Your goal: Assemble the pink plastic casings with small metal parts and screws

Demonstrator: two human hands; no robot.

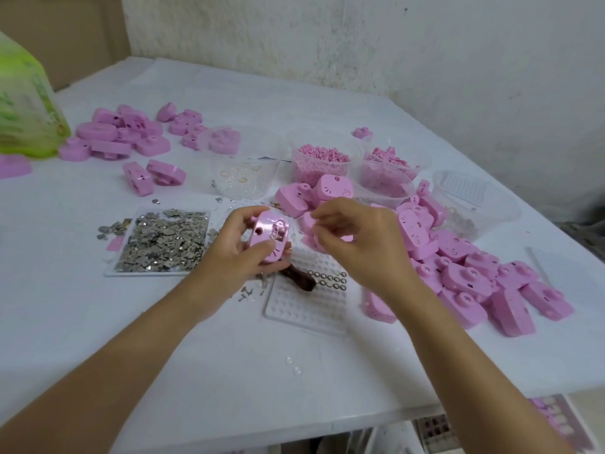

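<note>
My left hand (235, 247) grips a pink plastic casing (266, 235) above the table, its open side up with a small metal part showing inside. My right hand (357, 237) hovers just right of the casing, fingertips pinched together; whether anything small sits between them I cannot tell. A flat tray of small square metal parts (163, 244) lies left of my left hand. A white perforated tray (304, 299) with a few metal rings lies below my hands, and a dark brown object (299, 278) rests on it.
A big pile of pink casings (474, 263) spreads to the right, and another pile (121, 136) lies at the far left. Clear tubs hold pink small parts (322, 158) and rings (242, 178). A green bag (26, 103) stands at the left edge.
</note>
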